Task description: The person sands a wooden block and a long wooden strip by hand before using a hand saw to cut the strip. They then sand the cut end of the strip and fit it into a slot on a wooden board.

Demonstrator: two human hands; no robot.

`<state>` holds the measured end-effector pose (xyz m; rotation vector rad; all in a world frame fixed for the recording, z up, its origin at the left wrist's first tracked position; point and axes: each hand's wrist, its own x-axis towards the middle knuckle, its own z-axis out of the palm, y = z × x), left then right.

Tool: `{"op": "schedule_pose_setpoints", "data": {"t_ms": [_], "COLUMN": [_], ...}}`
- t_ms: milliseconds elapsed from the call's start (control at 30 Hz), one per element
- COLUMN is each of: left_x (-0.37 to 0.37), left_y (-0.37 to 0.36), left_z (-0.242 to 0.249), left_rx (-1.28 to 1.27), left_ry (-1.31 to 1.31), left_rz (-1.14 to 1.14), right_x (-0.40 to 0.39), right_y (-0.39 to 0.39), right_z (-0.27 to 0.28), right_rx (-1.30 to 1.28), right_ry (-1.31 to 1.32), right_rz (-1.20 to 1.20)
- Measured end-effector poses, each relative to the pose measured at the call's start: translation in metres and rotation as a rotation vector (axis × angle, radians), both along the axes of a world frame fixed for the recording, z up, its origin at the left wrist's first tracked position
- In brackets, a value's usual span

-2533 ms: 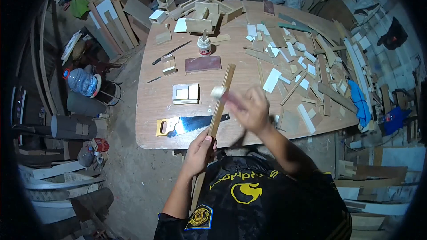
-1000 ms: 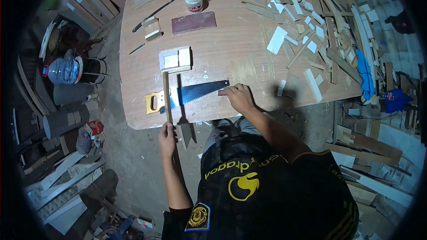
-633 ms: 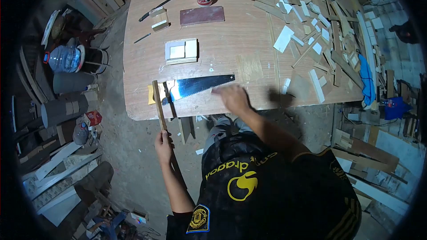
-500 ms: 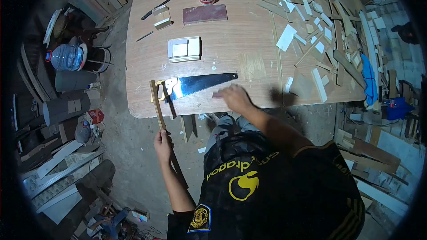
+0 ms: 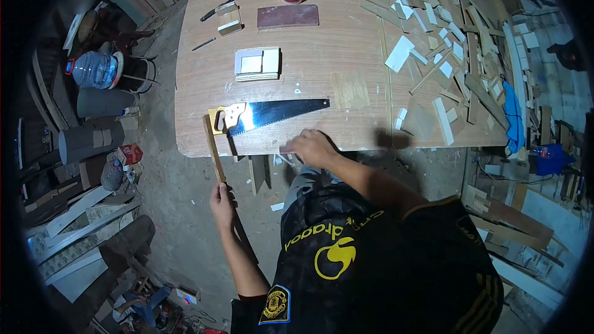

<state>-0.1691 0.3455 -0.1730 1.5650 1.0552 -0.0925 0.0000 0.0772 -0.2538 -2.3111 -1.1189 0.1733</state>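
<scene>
Left hand (image 5: 221,199) has carried the strip (image 5: 214,149) from upright over the middle of the surface (image 5: 322,80) down to its near left corner; the strip's far end now lies just beside the saw (image 5: 266,115) handle, no longer reaching the small frame (image 5: 257,63). Right hand (image 5: 312,147), raised and blurred beside the strip at first, then resting at the saw's blade tip, has drawn back to the near edge, apart from the blade.
</scene>
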Motion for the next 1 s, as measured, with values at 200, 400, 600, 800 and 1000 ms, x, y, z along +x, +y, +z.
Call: {"op": "schedule_pose_setpoints", "data": {"t_ms": [200,400,600,800,1000], "left_x": [-0.009,-0.035,-0.052,-0.087,-0.113], "left_y": [-0.021,-0.049,-0.094,-0.15,-0.19], "left_z": [0.01,0.014,0.016,0.021,0.016], "left_rx": [0.027,0.004,-0.01,0.004,-0.04], "left_ry": [-0.018,-0.014,0.032,0.028,-0.02], "left_rz": [-0.001,0.083,0.069,0.162,0.353], "right_x": [0.013,0.041,0.038,0.044,0.045], "right_y": [0.004,-0.048,-0.107,-0.107,-0.109], "right_z": [0.004,-0.006,0.004,0.004,-0.01], "right_rx": [-0.138,-0.131,-0.219,-0.154,0.039], "right_ry": [0.159,-0.103,0.024,0.111,0.055], "right_rz": [0.102,-0.488,0.173,0.03,-0.088]}}
